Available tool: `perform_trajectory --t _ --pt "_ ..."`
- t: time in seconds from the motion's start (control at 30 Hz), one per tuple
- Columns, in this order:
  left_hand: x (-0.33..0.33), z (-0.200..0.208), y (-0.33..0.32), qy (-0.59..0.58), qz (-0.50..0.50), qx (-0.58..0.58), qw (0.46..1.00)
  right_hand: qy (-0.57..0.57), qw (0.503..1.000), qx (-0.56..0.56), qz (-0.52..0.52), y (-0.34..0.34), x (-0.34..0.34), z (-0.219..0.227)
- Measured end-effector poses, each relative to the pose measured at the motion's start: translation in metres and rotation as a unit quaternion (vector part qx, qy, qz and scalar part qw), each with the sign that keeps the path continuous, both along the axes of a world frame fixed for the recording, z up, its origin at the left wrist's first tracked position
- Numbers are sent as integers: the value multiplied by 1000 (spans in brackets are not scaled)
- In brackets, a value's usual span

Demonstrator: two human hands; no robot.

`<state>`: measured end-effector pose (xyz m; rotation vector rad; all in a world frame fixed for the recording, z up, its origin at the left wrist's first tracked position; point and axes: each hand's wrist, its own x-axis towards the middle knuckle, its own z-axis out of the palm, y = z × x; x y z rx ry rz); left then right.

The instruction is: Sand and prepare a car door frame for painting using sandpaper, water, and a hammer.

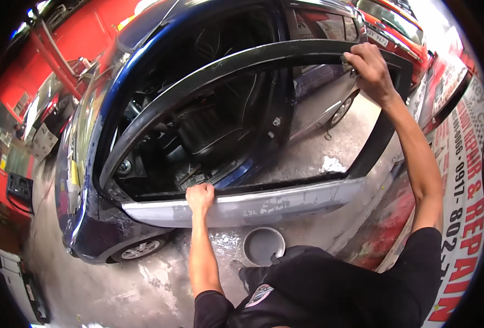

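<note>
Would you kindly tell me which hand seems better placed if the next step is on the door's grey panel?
Likely the left hand: it rests curled on the window sill, just above the grey panel. The right hand is farther off, raised to the upper window frame.

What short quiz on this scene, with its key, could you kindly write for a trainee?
1. Multiple choice: where is the left hand on the car door?
A) at the lower edge of the window frame
B) at the upper edge of the window frame
C) on a mirror

2. True or false: in the picture, the right hand is higher than the left hand.

3. Fill in the gap: the grey bucket on the floor has a ____ rim.

Key: 1. A; 2. true; 3. round
</note>
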<state>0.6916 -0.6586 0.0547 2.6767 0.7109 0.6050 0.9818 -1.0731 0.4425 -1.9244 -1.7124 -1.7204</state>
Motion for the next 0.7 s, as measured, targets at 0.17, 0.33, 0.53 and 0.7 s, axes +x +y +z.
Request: perform_trajectory --t 0.17,0.33,0.53,0.7 --pt "3 -19 11 7 -9 26 1000 -46 987 -22 149 140 -34 -13" --pt "-7 -8 10 51 19 -23 998 -15 999 27 26 30 2 -3" --pt "17 -6 -16 -134 -55 -127 981 355 890 286 -14 -50 -71 -58" --pt "60 149 -222 -236 -439 -583 642 325 927 176 -58 50 -160 -165"
